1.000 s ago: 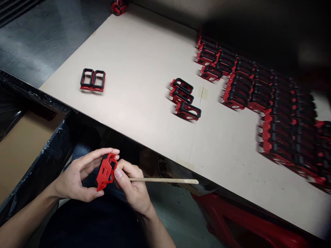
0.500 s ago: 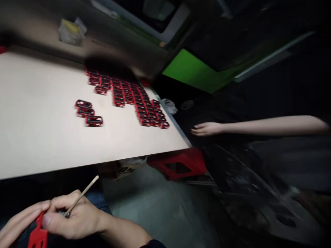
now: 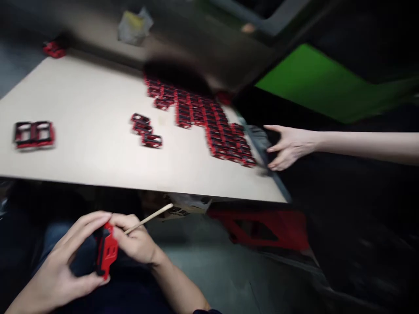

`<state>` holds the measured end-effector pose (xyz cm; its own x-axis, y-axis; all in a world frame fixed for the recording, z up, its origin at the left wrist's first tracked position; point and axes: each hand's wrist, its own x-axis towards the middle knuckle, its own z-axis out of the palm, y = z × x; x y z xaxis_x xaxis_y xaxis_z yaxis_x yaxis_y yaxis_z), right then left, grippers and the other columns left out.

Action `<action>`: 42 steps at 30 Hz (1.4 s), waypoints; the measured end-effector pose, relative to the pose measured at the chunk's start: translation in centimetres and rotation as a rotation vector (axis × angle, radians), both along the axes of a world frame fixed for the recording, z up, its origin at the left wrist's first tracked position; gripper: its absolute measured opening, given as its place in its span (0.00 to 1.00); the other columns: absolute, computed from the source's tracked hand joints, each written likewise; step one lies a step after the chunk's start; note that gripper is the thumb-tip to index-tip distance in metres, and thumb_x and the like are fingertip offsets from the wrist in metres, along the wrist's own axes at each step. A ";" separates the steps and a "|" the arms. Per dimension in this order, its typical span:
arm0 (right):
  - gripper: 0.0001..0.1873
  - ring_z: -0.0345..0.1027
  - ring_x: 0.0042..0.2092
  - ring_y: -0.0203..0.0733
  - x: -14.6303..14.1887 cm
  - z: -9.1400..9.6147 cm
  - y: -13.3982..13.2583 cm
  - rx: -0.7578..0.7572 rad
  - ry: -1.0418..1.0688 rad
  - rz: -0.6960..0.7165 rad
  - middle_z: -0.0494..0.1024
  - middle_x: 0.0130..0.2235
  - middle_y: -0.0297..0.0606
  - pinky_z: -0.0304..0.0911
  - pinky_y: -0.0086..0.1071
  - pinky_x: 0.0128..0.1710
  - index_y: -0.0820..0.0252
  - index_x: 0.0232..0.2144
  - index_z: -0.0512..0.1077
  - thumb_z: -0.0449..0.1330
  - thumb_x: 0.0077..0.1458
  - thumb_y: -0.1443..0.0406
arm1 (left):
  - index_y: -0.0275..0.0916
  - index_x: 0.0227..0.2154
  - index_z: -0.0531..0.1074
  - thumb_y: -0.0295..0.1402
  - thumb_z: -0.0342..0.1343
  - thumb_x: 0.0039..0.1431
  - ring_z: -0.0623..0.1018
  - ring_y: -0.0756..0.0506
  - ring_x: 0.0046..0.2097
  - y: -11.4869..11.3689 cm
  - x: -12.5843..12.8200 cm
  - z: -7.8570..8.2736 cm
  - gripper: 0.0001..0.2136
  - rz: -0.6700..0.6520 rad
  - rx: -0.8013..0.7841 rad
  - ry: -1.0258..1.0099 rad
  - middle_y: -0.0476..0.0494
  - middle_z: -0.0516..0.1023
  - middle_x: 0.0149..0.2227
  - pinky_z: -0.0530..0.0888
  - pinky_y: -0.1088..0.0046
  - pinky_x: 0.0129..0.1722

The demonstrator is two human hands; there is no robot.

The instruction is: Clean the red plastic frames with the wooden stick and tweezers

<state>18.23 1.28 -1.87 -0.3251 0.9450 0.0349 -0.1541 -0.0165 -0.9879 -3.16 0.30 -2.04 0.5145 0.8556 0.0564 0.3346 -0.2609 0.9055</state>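
In the head view my left hand point(image 3: 65, 266) grips a red and black plastic part point(image 3: 108, 253) by its two ends, fingers on top and thumb underneath. The part is held upright above my lap, below the table edge. My right hand point(image 3: 139, 240) is closed on a thin wooden stick point(image 3: 153, 217), whose pale end points up and right. The stick's other end is hidden by the fingers. My right fingertips also touch the upper end of the part.
Rows of similar red and black parts point(image 3: 225, 131) cover the right side of the white table point(image 3: 98, 152). Small groups lie at the middle and left. A co-worker's open hand point(image 3: 288, 146) reaches to the table's right edge. A red stool point(image 3: 268, 226) stands below.
The view has swung left, so more of the table's left side shows. My hands and the part are now fully in sight. The co-worker's hand has come to the table edge, fingers spread.
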 end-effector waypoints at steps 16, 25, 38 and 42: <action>0.21 0.50 0.24 0.33 -0.6 -0.1 0.0 -0.217 0.189 0.006 0.63 0.21 0.28 0.53 0.30 0.27 0.60 0.29 0.76 0.64 0.62 0.48 | 0.48 0.69 0.64 0.31 0.74 0.54 0.73 0.33 0.66 1.5 1.7 2.0 0.41 -0.113 0.002 -0.323 0.34 0.73 0.64 0.72 0.55 0.66; 0.22 0.51 0.21 0.31 -0.8 -0.1 -0.4 -0.420 0.257 0.073 0.66 0.20 0.28 0.50 0.29 0.23 0.58 0.24 0.73 0.72 0.50 0.48 | 0.48 0.70 0.63 0.32 0.75 0.52 0.72 0.34 0.68 2.1 1.4 1.6 0.43 -0.237 -0.003 -0.433 0.34 0.75 0.63 0.71 0.55 0.67; 0.29 0.41 0.15 0.26 -1.5 -0.1 -0.8 -0.579 0.299 0.075 0.53 0.13 0.20 0.40 0.26 0.16 0.57 0.17 0.63 0.73 0.45 0.47 | 0.51 0.70 0.63 0.33 0.75 0.52 0.73 0.33 0.66 2.8 1.0 0.9 0.43 -0.301 -0.078 -0.519 0.35 0.74 0.63 0.72 0.52 0.66; 0.30 0.40 0.14 0.26 -1.8 -0.2 -0.8 -0.581 0.306 0.076 0.51 0.12 0.20 0.40 0.26 0.15 0.57 0.16 0.62 0.74 0.45 0.47 | 0.51 0.70 0.64 0.33 0.75 0.51 0.74 0.31 0.66 2.9 0.9 0.8 0.43 -0.291 -0.100 -0.517 0.34 0.75 0.63 0.72 0.50 0.65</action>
<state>16.47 0.46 -2.11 -0.4479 0.8129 -0.3724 -0.4041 -0.5556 -0.7266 -2.25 3.16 -1.28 0.6559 0.6975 0.2884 -0.2282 -0.1809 0.9567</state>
